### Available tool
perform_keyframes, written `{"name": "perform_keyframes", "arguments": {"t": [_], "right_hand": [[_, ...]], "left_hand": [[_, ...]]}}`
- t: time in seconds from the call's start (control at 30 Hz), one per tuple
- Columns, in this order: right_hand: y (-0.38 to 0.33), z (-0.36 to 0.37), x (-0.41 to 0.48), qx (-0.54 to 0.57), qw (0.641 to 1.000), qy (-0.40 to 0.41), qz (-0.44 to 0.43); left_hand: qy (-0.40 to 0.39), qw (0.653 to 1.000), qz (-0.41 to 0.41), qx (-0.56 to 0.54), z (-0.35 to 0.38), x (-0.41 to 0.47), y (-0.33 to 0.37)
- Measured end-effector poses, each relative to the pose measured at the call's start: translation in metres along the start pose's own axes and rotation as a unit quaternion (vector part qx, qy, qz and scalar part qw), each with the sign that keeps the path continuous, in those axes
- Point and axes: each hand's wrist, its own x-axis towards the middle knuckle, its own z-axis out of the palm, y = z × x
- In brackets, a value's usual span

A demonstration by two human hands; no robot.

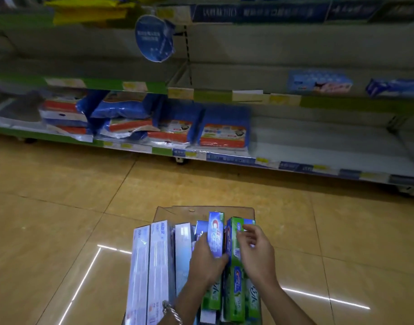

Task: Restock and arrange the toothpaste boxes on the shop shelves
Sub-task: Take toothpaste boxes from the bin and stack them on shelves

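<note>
- Your left hand [204,256] grips a blue toothpaste box [215,233], fingers wrapped around its left side and thumb pressed on its front, so it stands tilted up above the others.
- Your right hand [256,250] rests on a green toothpaste box [235,266] just beside the blue one, fingers loosely curled over its upper end; whether they actually pinch it is unclear.
- Both boxes sit in a cardboard carton [204,211] on the tiled floor [60,207], packed side by side with long white toothpaste boxes [152,266] along its left side.
- A metal bracelet [172,310] circles your left wrist.
- Bare floor lies open between the carton's far flap and the bottom shelf [318,146].
- On that shelf, blue and orange packs [222,130] fill the left part; the right part is bare up to its front edge strip.
- The shelf above [224,76] holds a few blurred pale-blue boxes [318,82] at the far right.
</note>
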Motion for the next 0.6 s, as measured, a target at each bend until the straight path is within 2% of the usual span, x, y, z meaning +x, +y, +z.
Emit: {"name": "perform_keyframes", "arguments": {"t": [0.1, 0.23, 0.4, 0.6], "right_hand": [[0.011, -0.003, -0.003, -0.033, 0.999, 0.008, 0.011], [0.021, -0.005, -0.008, -0.069, 0.997, -0.007, 0.022], [0.015, 0.004, -0.011, -0.138, 0.99, 0.005, 0.013], [0.012, 0.018, -0.013, -0.262, 0.965, 0.004, 0.023]], "left_hand": [[0.017, 0.997, -0.035, 0.068, 0.003, -0.003, -0.009], [0.052, 0.993, -0.024, 0.106, -0.008, -0.002, -0.013], [0.096, 0.995, 0.008, 0.031, -0.025, 0.006, -0.001], [0.061, 0.993, 0.004, -0.099, -0.026, 0.009, 0.014]]}}
